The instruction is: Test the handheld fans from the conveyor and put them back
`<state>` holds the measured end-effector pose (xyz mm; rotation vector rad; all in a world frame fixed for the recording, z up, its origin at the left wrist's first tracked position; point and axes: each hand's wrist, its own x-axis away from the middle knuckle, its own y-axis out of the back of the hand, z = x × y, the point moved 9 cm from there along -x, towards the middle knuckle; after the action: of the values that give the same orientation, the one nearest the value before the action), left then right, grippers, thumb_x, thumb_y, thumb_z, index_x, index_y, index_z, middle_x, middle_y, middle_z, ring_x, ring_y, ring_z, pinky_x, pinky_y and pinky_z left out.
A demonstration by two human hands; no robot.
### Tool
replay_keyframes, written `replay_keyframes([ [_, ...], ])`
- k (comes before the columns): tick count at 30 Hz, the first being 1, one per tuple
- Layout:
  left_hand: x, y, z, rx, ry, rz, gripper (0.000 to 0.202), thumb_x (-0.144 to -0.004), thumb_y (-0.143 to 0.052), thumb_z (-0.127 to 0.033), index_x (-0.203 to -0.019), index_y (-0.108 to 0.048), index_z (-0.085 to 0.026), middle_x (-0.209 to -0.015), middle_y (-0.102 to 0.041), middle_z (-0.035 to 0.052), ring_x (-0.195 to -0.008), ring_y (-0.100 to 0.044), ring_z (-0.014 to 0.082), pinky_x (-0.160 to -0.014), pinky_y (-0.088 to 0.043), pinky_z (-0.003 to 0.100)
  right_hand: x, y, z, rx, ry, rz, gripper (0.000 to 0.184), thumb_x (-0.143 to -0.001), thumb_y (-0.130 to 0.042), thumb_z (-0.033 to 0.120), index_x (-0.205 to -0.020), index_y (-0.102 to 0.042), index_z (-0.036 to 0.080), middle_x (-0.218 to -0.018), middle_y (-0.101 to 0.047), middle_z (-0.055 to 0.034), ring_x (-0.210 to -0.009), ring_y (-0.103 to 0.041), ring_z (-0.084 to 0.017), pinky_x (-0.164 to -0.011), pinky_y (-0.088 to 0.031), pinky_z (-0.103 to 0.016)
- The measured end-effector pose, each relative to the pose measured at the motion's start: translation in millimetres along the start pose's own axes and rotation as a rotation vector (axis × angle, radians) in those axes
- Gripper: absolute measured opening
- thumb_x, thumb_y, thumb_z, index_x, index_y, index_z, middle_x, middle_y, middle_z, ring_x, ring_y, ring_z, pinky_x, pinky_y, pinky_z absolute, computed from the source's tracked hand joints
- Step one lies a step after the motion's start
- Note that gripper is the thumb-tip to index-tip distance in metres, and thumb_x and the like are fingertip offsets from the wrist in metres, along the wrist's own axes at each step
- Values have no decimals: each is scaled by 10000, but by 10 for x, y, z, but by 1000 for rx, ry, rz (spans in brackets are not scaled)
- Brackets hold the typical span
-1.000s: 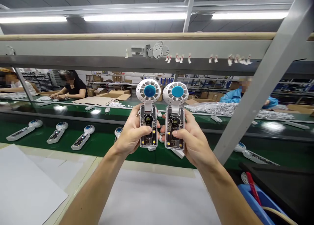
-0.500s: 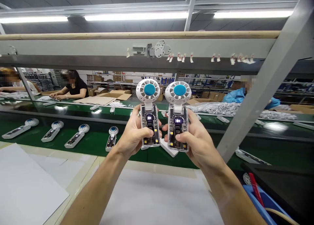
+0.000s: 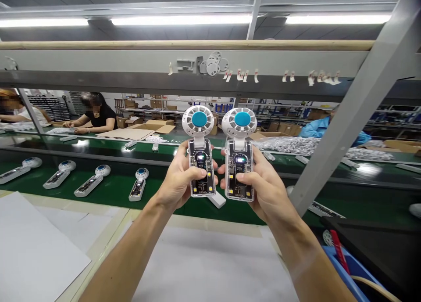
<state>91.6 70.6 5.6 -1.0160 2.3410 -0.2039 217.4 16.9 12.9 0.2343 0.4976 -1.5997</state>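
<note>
Side by side and upright, two handheld mini fans face me above the green conveyor belt. My left hand point(image 3: 179, 179) is wrapped round the left mini fan point(image 3: 199, 119), its thumb pressing on the front of the clear-covered body. In the same way my right hand point(image 3: 263, 179) grips the right mini fan point(image 3: 242, 119), thumb on its front. Each has a white round head with a blue centre and a black circuit board below. A small display glows on both boards. Behind them a white piece point(image 3: 217, 200) lies on the belt, partly hidden.
Several similar fans point(image 3: 89, 184) lie along the green belt point(image 3: 171, 192) at left. White paper point(image 3: 210, 267) covers the bench in front. A blue bin point(image 3: 345, 271) with a red-handled tool stands at right, beside a slanted metal post point(image 3: 355, 100). Co-workers sit across the line.
The fans on the belt have shifted left. The displays on both held fans look different, with a greenish-blue tint now. My hands have hardly moved.
</note>
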Motion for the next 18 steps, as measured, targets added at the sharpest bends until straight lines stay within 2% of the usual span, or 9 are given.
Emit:
replay_keyframes([
  [9, -4, -50, -28, 29, -27, 33, 597, -709, -697, -125, -1221, -405, -223, -893, -663, 18, -662, -669, 177, -626, -562, 329, -9, 52, -29, -1, 2, -1, 635, -729, -674, 196, -1326, -470, 265, -921, -733, -26, -692, -706, -193, -610, -599, -315],
  [13, 14, -82, -11, 50, -16, 47, 597, -701, -713, -148, -1215, -421, -230, -928, -669, 22, -685, -679, 181, -634, -558, 330, 5, 115, 41, -1, 27, -149, 725, -661, -747, 203, -1321, -459, 287, -958, -723, -25, -811, -721, -236, -615, -613, -328],
  [15, -1, -11, -27, 14, -74, -31, 517, -716, -728, -207, -1163, -470, -232, -954, -673, 21, -677, -669, 164, -616, -551, 310, 21, 145, 3, -72, -35, -189, 572, -659, -758, 294, -1192, -552, 262, -901, -708, -26, -743, -707, -228, -569, -604, -330],
  [17, 3, 164, -123, -136, -187, -230, 353, -738, -750, -258, -1023, -548, -203, -856, -674, 7, -626, -646, 140, -580, -532, 272, 53, 214, -19, -59, -85, -201, 389, -687, -754, 379, -1028, -631, 237, -769, -666, -15, -610, -654, -197, -511, -580, -329],
  [18, 25, 246, -197, -210, -238, -329, 281, -742, -762, -269, -934, -572, -191, -778, -661, -4, -595, -632, 132, -562, -523, 259, 71, 281, 19, 8, -57, -212, 335, -699, -772, 385, -973, -654, 233, -747, -653, -14, -601, -643, -194, -515, -581, -336],
])
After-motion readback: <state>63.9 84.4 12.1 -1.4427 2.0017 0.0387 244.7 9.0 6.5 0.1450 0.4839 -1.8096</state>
